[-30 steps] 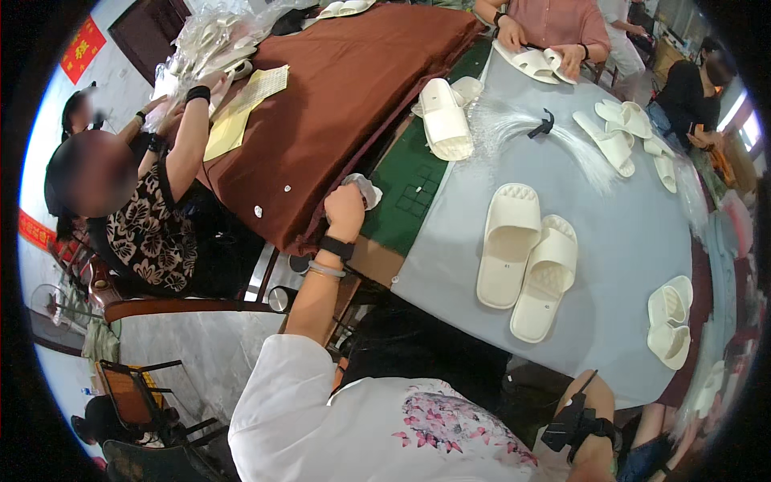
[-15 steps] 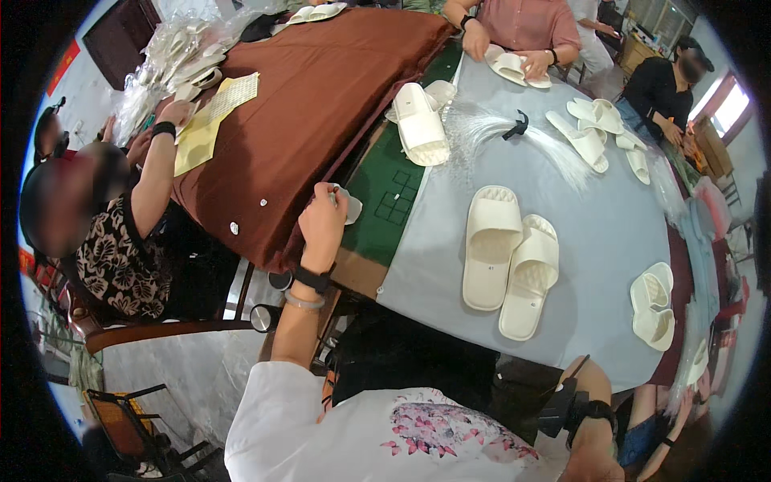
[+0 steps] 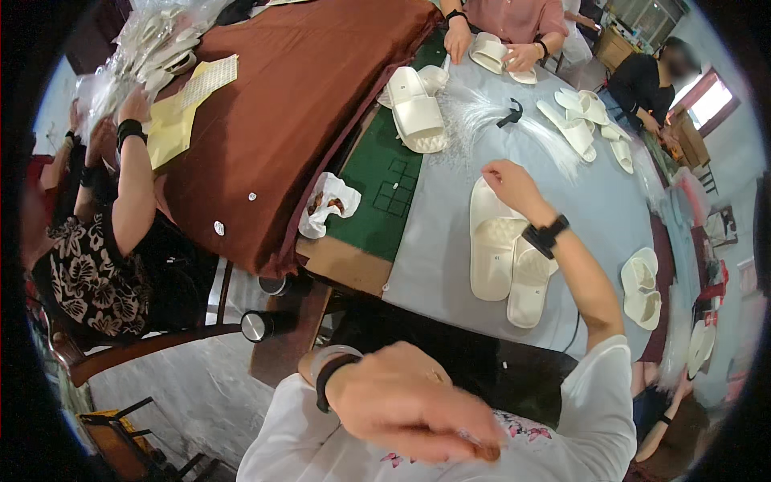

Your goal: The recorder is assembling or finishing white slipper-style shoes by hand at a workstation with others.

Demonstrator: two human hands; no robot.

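Note:
My left hand [image 3: 401, 394] is raised close to my chest, blurred. Its fingertips are pinched together, with a small brownish bit at them that I cannot make out. My right hand [image 3: 518, 193] is over the toe of a cream slipper [image 3: 490, 269], its fingers curled in. Whether it touches the slipper or holds anything is hidden. The matching slipper [image 3: 528, 297] lies alongside, partly under my right wrist. A crumpled white paper [image 3: 341, 197] with brown pieces [image 3: 321, 205] in it sits by the edge of the brown cloth [image 3: 281, 104].
Beyond my right hand lies a bundle of clear strands with a black tie [image 3: 511, 113]. More cream slippers [image 3: 415, 108] lie around the grey-covered table [image 3: 434, 277]. A co-worker's hand [image 3: 522, 56] handles slippers opposite; another person's arm [image 3: 132, 177] reaches into plastic bags at left.
My left hand has left the white paper and come back towards my chest. My right hand has moved from the table's near edge up over the slipper pair.

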